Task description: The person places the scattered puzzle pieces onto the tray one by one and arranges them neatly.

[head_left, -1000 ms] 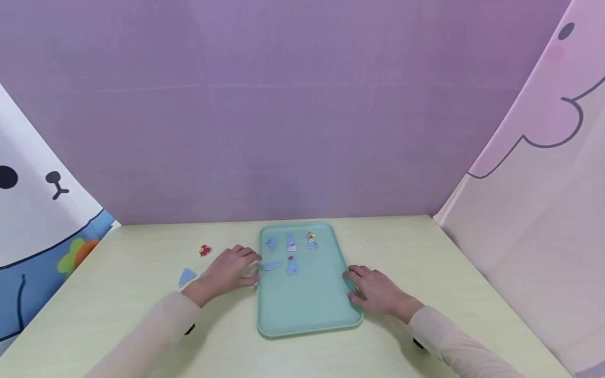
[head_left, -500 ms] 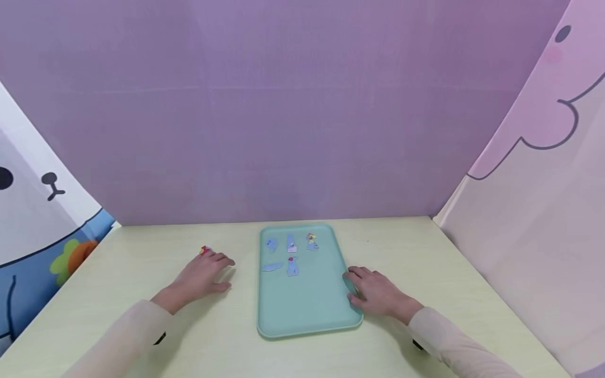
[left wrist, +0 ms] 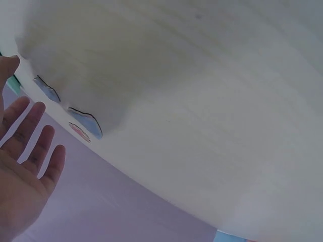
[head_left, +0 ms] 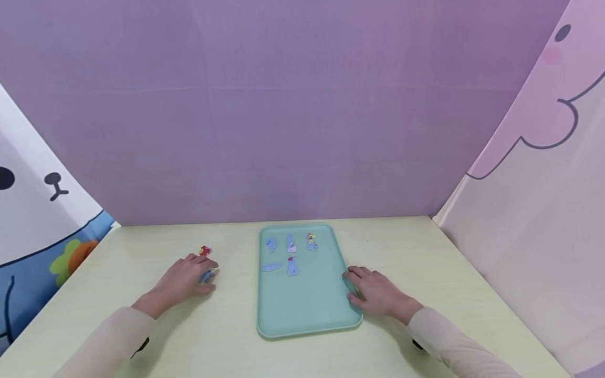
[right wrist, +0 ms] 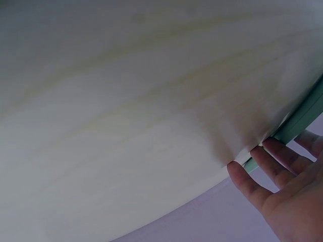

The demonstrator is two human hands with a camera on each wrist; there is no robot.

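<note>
At lower left, my left hand — fingers apart — is near a blue piece; my right hand (fingers uncurled) touches the lower-centre tray.

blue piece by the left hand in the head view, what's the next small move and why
Probably close the left hand's thumb and fingers on that blue piece: it shows between them in the head view, and the left wrist view shows the fingers spread, pinching nothing. The right hand is at the tray's edge.
</note>
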